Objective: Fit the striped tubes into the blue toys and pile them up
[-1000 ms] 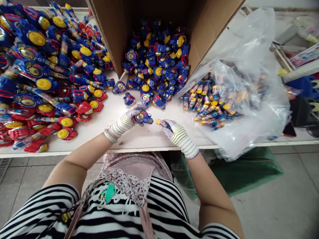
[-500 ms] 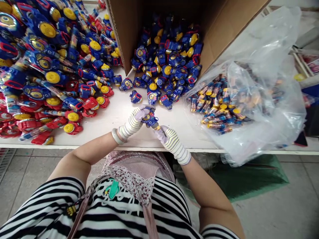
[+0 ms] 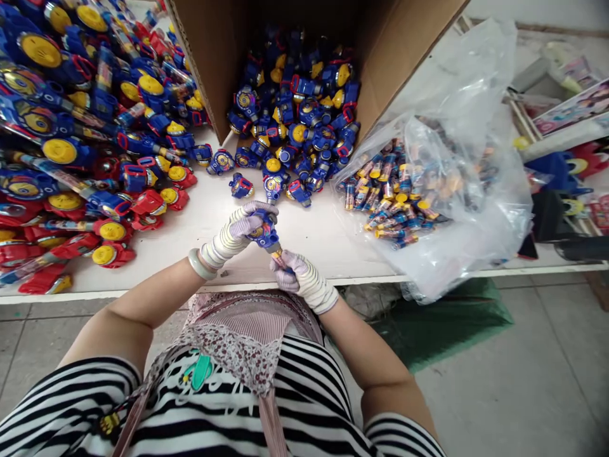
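Note:
My left hand [image 3: 232,236], in a striped glove, is closed around a blue plastic toy [image 3: 265,235] with a round patterned disc and a grey nozzle. My right hand [image 3: 307,279], gloved alike, is closed on a small printed tube [image 3: 278,255]. The tube's upper end meets the toy's nozzle; how far it sits inside I cannot tell. My right fingers hide its lower end. Just beyond my hands, a blue toy with a yellow cap [image 3: 273,178] lies on the white table [image 3: 185,254].
A cardboard box [image 3: 399,70] lies open towards me, with many blue toys [image 3: 309,114] spilling out. Blue toys and red toys [image 3: 111,254] with tubes attached are heaped at left. At right, a clear plastic bag [image 3: 457,235] holds small tubes [image 3: 390,209]. The table's front edge is close to me.
The whole view has shifted, so the table's things appear further left. Both hands have come slightly nearer the table's front edge, still holding the toy and the tube.

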Action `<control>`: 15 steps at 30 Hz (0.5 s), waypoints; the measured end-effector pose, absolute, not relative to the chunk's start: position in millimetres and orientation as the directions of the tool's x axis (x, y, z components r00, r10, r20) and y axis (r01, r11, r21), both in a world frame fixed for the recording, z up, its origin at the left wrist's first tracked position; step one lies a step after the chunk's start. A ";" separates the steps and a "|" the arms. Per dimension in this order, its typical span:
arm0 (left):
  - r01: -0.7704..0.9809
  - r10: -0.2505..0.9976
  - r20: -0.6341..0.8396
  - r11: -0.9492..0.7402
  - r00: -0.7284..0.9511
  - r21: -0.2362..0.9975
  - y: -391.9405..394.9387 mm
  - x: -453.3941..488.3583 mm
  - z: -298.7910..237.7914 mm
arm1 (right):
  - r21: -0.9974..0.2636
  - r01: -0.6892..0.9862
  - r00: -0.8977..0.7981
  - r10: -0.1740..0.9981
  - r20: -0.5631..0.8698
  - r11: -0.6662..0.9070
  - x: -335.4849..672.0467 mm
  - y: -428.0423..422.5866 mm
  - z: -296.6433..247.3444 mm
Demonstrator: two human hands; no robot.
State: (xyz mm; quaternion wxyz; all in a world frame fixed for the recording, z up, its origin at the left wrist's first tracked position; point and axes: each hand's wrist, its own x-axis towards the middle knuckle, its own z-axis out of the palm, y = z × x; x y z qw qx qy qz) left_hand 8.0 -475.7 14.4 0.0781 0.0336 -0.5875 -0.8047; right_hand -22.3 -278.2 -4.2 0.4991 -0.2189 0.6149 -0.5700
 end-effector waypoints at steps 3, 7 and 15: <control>0.056 -0.236 0.020 -0.144 -0.972 0.988 -481.3 7.7 16.0 | -0.947 0.136 -0.547 -0.775 -0.317 0.292 -26.3 -276.9 -1.9; 0.004 -0.360 -0.046 -0.137 -0.932 0.991 -472.2 10.5 11.8 | -0.892 -0.175 -0.728 -0.664 -0.168 0.417 -30.7 -285.5 2.1; 0.150 -0.558 0.230 0.185 -0.798 0.971 -572.0 1.1 52.1 | -0.803 -0.474 -0.579 -0.815 -0.027 0.362 -107.4 -281.1 15.8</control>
